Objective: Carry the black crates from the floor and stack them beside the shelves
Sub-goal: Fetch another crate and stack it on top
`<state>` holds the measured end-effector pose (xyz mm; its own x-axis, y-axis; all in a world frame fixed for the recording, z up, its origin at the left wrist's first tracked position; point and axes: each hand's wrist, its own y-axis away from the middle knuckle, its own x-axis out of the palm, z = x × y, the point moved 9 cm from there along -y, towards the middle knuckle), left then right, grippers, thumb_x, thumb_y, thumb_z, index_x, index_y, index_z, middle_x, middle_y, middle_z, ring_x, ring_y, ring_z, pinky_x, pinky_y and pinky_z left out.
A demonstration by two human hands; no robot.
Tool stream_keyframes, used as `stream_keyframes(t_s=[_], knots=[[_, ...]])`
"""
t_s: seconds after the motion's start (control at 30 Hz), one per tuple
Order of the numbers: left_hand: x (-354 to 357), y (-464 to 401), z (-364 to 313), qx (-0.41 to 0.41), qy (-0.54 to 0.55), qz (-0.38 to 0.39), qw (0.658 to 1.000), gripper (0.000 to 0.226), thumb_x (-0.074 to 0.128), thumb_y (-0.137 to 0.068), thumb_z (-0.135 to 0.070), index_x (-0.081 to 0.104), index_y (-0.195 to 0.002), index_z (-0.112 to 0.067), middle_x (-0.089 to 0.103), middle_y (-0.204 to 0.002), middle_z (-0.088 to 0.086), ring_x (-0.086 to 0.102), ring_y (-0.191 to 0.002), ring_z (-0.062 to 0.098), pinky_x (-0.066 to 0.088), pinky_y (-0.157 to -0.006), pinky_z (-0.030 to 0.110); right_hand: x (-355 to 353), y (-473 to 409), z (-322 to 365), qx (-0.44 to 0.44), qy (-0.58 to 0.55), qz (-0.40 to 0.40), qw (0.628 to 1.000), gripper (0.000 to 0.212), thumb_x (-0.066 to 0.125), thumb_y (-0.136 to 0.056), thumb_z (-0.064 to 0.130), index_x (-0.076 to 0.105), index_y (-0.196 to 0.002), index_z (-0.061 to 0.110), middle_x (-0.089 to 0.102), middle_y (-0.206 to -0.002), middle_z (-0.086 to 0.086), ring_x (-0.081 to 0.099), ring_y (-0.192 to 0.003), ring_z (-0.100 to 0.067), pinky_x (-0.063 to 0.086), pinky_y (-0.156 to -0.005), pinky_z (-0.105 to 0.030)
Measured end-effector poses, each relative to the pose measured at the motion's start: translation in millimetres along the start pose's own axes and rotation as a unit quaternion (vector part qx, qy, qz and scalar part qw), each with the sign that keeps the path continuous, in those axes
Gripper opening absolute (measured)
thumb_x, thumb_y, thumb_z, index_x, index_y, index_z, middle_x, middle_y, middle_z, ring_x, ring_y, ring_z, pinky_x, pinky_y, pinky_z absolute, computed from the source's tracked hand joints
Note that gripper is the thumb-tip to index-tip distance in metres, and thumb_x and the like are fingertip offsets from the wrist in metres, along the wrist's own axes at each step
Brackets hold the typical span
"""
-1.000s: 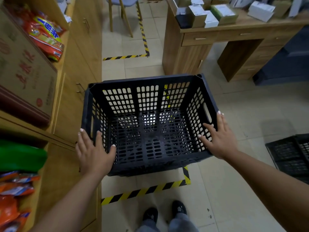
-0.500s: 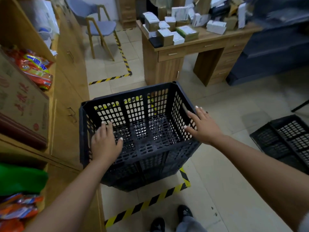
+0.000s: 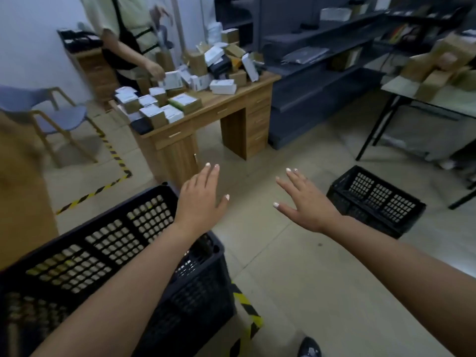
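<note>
Both hands empty, fingers spread, left hand [image 3: 199, 199] above the set-down crate [image 3: 123, 256], right hand [image 3: 305, 202] nearer the next black crate [image 3: 374, 200] lying on the floor ahead-right, long axis angled rightward.

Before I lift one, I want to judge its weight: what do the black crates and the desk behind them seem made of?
The black lattice crate on the floor and the near black crate look like matte moulded plastic, given their uniform grid holes. The brown desk looks like wood-grain laminate board, perhaps veneer.
</note>
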<state>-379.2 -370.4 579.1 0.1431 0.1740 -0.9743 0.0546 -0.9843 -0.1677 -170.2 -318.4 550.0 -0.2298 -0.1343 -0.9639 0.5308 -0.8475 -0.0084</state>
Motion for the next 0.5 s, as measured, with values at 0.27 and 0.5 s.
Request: stream_keyframes(t_s=[0.27, 0.5], knots=[[56.9, -124.9, -175.9, 0.073, 0.017, 0.04, 0.996, 0.076, 0.041, -0.094, -0.052, 0.009, -0.153, -0.016, 0.017, -0.16, 0.004, 0.02, -0.145, 0.023, 0.019, -0.116, 0.037, -41.2, 4.4, -195.8, 0.067, 0.03, -0.001, 0.997, 0.103, 0.004, -0.072, 0.086, 0.025, -0.15, 0.023, 0.012, -0.161, -0.012, 0.004, -0.149, -0.024, 0.008, -0.119, -0.035], [112.2, -212.9, -283.5, 0.147, 0.047, 0.095, 0.983, 0.075, 0.042, -0.093, -0.052, 0.01, -0.153, -0.019, 0.017, -0.16, 0.002, 0.018, -0.146, 0.02, 0.018, -0.117, 0.038, -54.0, 7.0, -330.9, 0.142, 0.038, 0.011, 0.989, 0.101, -0.002, -0.071, 0.082, 0.02, -0.152, 0.026, 0.008, -0.162, -0.008, 0.0, -0.149, -0.022, 0.009, -0.12, -0.038]])
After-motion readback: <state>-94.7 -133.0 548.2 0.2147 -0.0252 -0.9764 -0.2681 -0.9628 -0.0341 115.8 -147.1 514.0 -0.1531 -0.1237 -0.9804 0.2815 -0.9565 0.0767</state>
